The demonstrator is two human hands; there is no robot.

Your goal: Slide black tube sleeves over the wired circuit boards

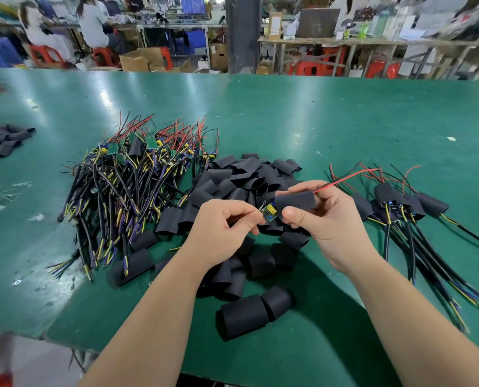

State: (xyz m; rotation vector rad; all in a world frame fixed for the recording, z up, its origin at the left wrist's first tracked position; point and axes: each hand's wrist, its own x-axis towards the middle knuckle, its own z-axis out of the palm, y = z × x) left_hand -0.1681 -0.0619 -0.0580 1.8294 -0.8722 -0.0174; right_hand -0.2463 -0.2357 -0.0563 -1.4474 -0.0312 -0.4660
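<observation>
Nearest us, two loose black sleeves (pixel 253 312) lie on the green table (pixel 330 121), short of its near edge, between our forearms. Above them our left hand (pixel 221 230) pinches the end of a small circuit board (pixel 269 213); what the fingers grip is hidden beneath them. Our right hand (pixel 325 219) clasps a black tube sleeve (pixel 295 201) between thumb and fingers, the board's far end just inside its mouth — red and black wires (pixel 344 178) exit the other end. The heap of empty sleeves (pixel 246 180) lies partly concealed behind both hands. At left sits the tangle of unsleeved wired boards (pixel 129 177); at right, the sleeved assemblies (pixel 400 202), their leads cut off by the frame. Beyond, the table is bare up to its far edge — further benches blur.
</observation>
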